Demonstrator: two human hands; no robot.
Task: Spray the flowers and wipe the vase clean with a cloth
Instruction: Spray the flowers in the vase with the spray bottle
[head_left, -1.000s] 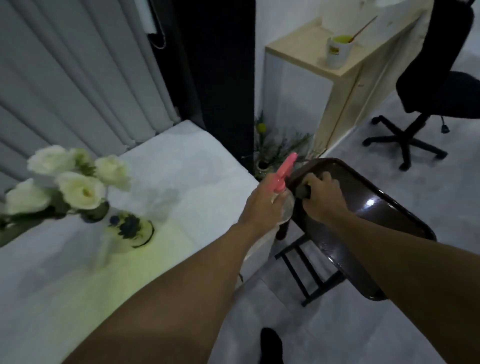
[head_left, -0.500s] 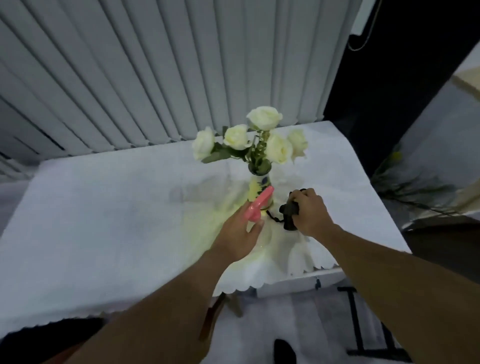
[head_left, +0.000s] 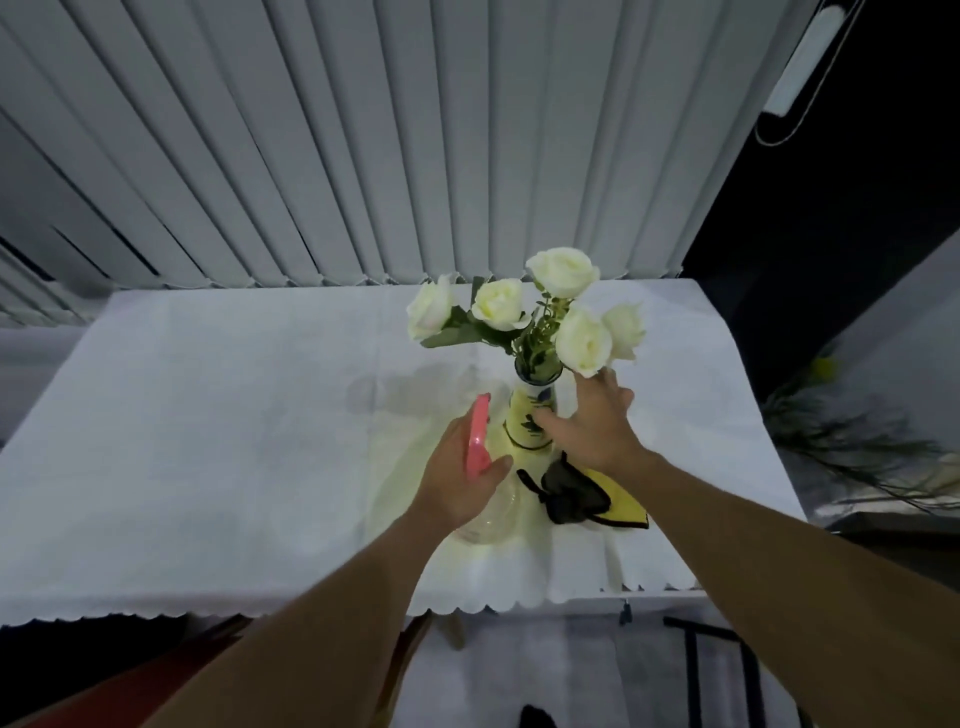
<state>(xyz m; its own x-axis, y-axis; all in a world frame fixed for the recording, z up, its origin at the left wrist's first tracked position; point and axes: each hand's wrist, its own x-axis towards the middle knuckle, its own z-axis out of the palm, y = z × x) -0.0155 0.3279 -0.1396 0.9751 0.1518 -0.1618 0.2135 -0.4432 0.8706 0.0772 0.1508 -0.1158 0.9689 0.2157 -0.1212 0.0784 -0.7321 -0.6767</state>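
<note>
Nearest the person, the tabletop (head_left: 208, 467) carries a white scalloped cloth cover. Just in from its near edge the left hand (head_left: 457, 480) is wrapped around a spray bottle (head_left: 491, 514), its fingers closed about the neck under the pink trigger head (head_left: 477, 436); the clear rounded body sits on or just above the cover, which of the two cannot be told. The bottle looks light and rigid, probably slick if wet, so the neck is the sound place to hold it, with a finger free for the trigger.

Just right of it lies the cloth (head_left: 587, 496), dark and yellow, crumpled and soft, touching nothing but the cover. It should bunch easily into a palm.

Beyond it the right hand (head_left: 592, 423) is spread open and holds nothing, with the thumb against or very near the side of the vase (head_left: 527, 415) and the fingers reaching past its right side. The vase stands upright right of centre, narrow-necked, apparently glazed ceramic: fragile, slippery and top-heavy, best steadied around the lower body.

Farthest, the flowers (head_left: 540, 306), white roses, spread above it, delicate and loosely held.
</note>
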